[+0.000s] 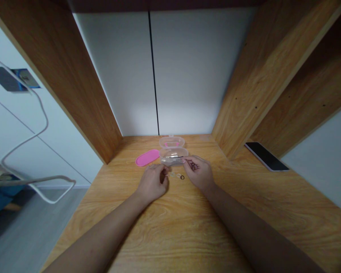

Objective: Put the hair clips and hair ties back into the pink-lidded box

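Note:
A clear plastic box [174, 160] lies open, its lid [167, 141] tipped back towards the wall. My right hand [199, 173] is closed at the box's right front, pinching a thin dark stick [176, 157] that reaches across the box opening. Inside the box are small shiny items too small to name. My left hand [152, 182] rests on the table with curled fingers, their tips close to a pale ring; whatever they hold is hidden. Between the hands lie small pale rings [179, 175] and a black ring [182, 177].
A pink oval tray or lid [147, 157] lies left of the box. Wooden panels [261, 76] rise on both sides, with a white wall [187, 76] behind. A dark phone-like slab [265, 156] lies at the right. A white cable [47, 121] hangs at the left.

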{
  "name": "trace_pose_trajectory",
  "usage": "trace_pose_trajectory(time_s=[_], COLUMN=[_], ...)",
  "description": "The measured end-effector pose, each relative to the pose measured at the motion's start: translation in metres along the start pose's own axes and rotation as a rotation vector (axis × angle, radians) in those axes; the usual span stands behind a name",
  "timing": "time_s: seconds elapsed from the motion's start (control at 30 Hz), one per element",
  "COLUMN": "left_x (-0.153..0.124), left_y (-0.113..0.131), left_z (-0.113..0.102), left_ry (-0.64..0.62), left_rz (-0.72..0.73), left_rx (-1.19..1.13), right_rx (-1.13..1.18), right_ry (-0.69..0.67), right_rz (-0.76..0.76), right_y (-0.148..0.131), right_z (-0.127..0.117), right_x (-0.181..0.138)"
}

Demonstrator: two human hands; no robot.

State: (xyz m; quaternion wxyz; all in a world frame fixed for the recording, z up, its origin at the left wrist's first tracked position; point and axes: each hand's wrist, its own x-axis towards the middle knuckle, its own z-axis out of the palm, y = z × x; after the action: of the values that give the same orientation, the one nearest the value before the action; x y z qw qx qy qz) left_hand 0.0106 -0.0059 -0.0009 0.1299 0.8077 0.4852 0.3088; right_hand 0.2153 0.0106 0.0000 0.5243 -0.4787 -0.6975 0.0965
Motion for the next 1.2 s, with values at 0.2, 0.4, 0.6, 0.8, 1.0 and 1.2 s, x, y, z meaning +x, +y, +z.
trace_pose_trajectory(time_s=[0.2, 0.4, 0.6, 0.8, 1.0, 1.2], left_x=[0.000, -0.001, -0.001, 0.007, 0.010, 0.009], left_y=[0.001, 0.002, 0.000, -0.017, -0.034, -0.044], left_z=[0.000, 0.000, -0.002, -0.015, -0.013, -0.007], left_ry=[-0.005, -0.016, 0.033, 0.259, 0.305, 0.262], left_rz=[0.014, 0.035, 0.046, -0.128, -0.357, -0.408], left_rx=[-0.034, -0.053, -0.059, 0.147, 0.471, 0.481], right_rx=[-0.004, 0.003, -0.002, -0.006, 0.013, 0.027], right_ry=[-0.004, 0.000, 0.008, 0.034, 0.033, 0.043], right_rz=[0.019, -0.001, -0.002, -0.018, -0.005, -0.001], right_y=[0.000, -0.002, -0.002, -0.005, -0.006, -0.006], right_z=[0.000, -0.001, -0.001, -0.002, -0.002, -0.002], right_x=[0.000, 0.001, 0.001, 0.002, 0.001, 0.002])
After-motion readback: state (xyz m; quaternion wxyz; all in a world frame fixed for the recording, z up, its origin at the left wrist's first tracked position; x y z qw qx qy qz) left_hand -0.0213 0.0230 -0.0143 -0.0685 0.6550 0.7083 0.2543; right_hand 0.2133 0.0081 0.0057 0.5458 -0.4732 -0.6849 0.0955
